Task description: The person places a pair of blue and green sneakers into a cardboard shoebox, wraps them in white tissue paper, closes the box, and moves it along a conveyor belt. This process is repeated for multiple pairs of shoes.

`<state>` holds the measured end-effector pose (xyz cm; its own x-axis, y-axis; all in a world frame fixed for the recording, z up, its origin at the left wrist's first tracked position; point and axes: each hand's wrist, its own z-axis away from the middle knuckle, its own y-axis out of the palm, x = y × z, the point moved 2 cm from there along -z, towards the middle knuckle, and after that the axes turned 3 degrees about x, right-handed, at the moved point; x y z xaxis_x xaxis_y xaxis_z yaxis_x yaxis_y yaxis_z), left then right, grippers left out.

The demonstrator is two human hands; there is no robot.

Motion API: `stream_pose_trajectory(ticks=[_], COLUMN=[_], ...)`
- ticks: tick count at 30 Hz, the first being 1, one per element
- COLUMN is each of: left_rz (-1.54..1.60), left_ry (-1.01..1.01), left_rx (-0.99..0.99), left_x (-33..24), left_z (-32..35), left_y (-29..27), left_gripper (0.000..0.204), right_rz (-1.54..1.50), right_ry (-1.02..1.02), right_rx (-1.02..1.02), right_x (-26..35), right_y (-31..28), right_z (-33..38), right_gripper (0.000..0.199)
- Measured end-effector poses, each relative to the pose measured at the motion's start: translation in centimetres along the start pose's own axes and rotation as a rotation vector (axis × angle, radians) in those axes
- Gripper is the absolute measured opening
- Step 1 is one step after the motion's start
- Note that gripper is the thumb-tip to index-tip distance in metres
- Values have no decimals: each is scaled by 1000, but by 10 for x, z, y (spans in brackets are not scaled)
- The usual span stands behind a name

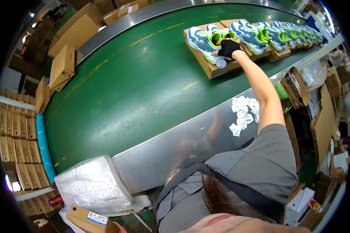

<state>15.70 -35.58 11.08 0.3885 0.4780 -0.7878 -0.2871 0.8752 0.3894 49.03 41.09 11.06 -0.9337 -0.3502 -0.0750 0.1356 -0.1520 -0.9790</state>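
Observation:
My right hand, in a black fingerless glove, reaches far across the green belt. Its fingers and thumb are closed on the near sneaker of a white, blue and lime pair. That pair lies on a brown shoebox, and a round white tag hangs at the near shoe's side. At the bottom edge, a sliver of what looks like my left hand shows against the end of a brown cardboard box with a white and blue label. Its fingers are mostly cut off by the frame.
More matching sneakers on boxes line the belt toward the far right. Small white packets lie on the steel ledge. A stack in clear plastic wrap stands at lower left; stacked shoeboxes fill the left side.

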Motion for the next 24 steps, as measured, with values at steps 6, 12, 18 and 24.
stream_pose_trajectory(ticks=[6,12,18,24], left_rz=[92,-266,-1044,-1406], left_ry=[-42,-139,467,523], left_rx=[-167,189,810,1410], left_x=[-1,55,179,303], left_z=[11,-51,-2,60], left_y=[-55,37,220,288], left_gripper=[69,62,42,44], right_rz=[-198,-539,-208,-46], right_ry=[-206,-529,-1403,-1460], right_rx=[-5,32,-364,170], right_x=[28,51,147,183], right_y=[-78,-83,11,82], right_z=[40,117,224,279], right_gripper=[82,77,49,38])
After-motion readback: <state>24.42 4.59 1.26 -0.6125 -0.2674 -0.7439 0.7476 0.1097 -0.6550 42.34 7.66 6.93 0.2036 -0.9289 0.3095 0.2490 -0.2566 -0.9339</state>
